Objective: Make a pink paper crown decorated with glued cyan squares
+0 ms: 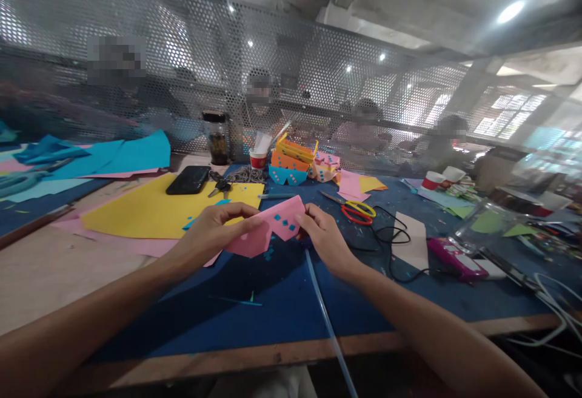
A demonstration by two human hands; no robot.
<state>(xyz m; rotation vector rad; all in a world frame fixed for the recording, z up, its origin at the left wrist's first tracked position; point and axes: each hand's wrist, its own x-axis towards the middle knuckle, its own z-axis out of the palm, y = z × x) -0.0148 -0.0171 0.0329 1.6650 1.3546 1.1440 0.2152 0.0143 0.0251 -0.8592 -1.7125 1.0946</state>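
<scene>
1. Far left: a pile of blue paper sheets [113, 155] lies at the back of the table, with a big yellow sheet [150, 210] just in front of it and some pink paper poking out underneath.
2. A black phone [188, 179] sits on the top edge of the yellow sheet, keys [220, 184] right beside it, and a dark jar [217, 138] stands behind them against the mesh screen [318, 82].
3. Left hand [213, 228]: fingers are curled in narrow, thumb and fingertips pinching the left end of the pink folded paper [268, 228].
4. The pink folded paper is pretty much dead centre, held between both hands just above the blue mat [273, 307]. It has little blue squares stuck on it, and the left part is folded down lower than the right.
5. Behind it, a red cup [258, 158] and a stack of paper boats [291, 161] in yellow, orange and blue stand near the mesh.
6. Right hand [325, 237]: fingers are bunched close too, gripping the right end of the pink piece, back of the hand facing up.
7. A clear tube [327, 319] runs from under the right hand down to the near table edge.
8. Right of that: scissors [359, 211] with red and yellow handles lie flat on the mat, and a black cable [391, 240] loops next to them.
9. Further right, a magenta gadget [454, 258] lies on the mat; can't tell what it is.
</scene>
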